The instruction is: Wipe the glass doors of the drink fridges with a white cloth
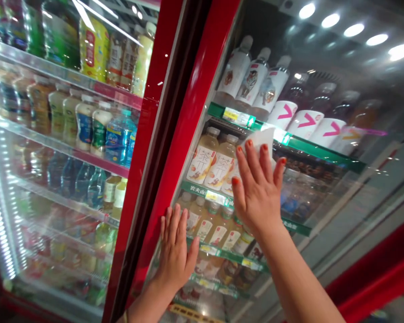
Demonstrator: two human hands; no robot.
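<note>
Two bare hands at the glass door point(336, 190) of a drinks cooler, seen at a tilt; the right hand point(258, 197), palm toward the pane and fingers spread with orange-red nails, lies over a white cloth point(265, 138), which shows beyond the fingertips near the upper green shelf strip point(326, 150); the cloth sits between the fingers and the pane, flat under the hand rather than clasped, and how firmly it is pressed cannot be told; the left hand point(175, 251), lower and well apart from the right, is held flat with fingers extended close together and thumb out, at the edge where the red frame point(202, 96) meets the pane; behind the glass, pink-marked bottles point(308, 123) stand on the upper shelf, with tea bottles point(204, 157) on the shelf below, just beside the right hand; round lights point(353, 30) appear in a row at upper right; at left, beyond a second red frame point(156, 96), a neighbouring cabinet holds further rows, including a yellow-labelled bottle point(94, 51) and a blue-labelled bottle point(115, 140).
</note>
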